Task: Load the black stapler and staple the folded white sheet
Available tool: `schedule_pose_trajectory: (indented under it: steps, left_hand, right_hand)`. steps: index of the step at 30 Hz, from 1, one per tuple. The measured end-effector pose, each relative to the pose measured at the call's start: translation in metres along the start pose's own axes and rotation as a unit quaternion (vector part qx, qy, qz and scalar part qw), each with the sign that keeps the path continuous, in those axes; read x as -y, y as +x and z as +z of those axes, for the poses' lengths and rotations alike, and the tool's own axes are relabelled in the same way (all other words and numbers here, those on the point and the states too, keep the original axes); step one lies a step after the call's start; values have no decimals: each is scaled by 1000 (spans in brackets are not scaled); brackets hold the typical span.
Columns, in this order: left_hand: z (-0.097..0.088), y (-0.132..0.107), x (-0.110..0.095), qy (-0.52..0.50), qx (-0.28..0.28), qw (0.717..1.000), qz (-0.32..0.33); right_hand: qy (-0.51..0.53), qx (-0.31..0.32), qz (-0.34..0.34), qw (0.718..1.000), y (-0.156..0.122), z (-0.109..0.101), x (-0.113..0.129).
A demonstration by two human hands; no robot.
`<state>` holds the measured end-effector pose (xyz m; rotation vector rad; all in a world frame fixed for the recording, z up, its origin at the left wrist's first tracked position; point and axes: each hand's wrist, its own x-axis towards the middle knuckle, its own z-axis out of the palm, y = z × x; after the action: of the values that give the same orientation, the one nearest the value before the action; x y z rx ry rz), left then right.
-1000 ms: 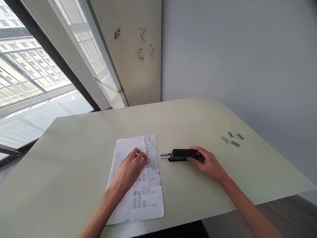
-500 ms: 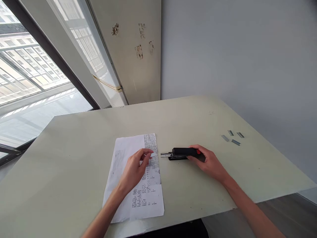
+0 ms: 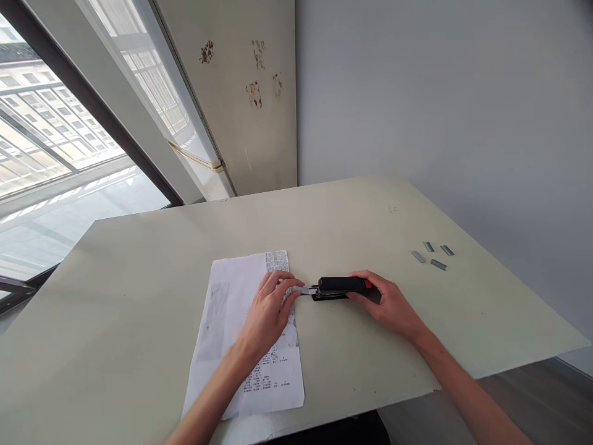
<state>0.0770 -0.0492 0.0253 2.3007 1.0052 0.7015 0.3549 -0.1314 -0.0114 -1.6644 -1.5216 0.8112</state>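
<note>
A black stapler [image 3: 340,285] with a red patch near its back end lies on the table, its front pointing left. My right hand [image 3: 391,304] is wrapped round the back end of it. A metal tray sticks out at the stapler's front. Between thumb and fingertips, my left hand [image 3: 273,303] pinches a small silvery strip of staples [image 3: 303,290], held at that tray. Whether the strip sits inside the tray I cannot tell. Below the left hand lies a printed sheet of paper [image 3: 231,346], partly covered by the hand and forearm.
Several more staple strips [image 3: 438,264] lie apart at the right side of the pale table [image 3: 139,309]. A grey wall [image 3: 440,93] borders the table's right and far side. At the left is a window [image 3: 50,117].
My left hand has moved right, carrying the staple strip from above the paper to the stapler's front tray. My right hand keeps its hold on the stapler. The whole view has shifted slightly.
</note>
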Motion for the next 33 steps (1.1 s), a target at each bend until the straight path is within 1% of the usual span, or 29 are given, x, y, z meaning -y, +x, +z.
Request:
schedule_pose_trajectory:
  steps: [2,5,13,19,22,26,30,33]
  left_hand:
    - [3,1,2,8,-7,1000,8]
    - [6,1,3,15,-3,1000,14]
    - [11,-1,3,16,10,1000,-6]
    - [15,1,4,30,20,999,2]
    - [12,1,11,36,16,999,7]
    - [-1,1,24,37,7,999,23]
    - [-10,6,34,-9,50,997,61]
    - [-9,17,33,-27,85,991,99]
  right_hand:
    - [2,2,0,1000,0,0,1]
    - [8,2,-1,1000,0,-1,2]
    - [-4,6,1,1000,0,-1,2]
    - [13,9,8,1000,0,0,1]
    - [14,8,2,1000,0,0,1]
    - [13,9,4,1000,0,0,1]
    - [17,18,0,1000,0,-1,3]
    - [23,31,-2,999,0,-1,2]
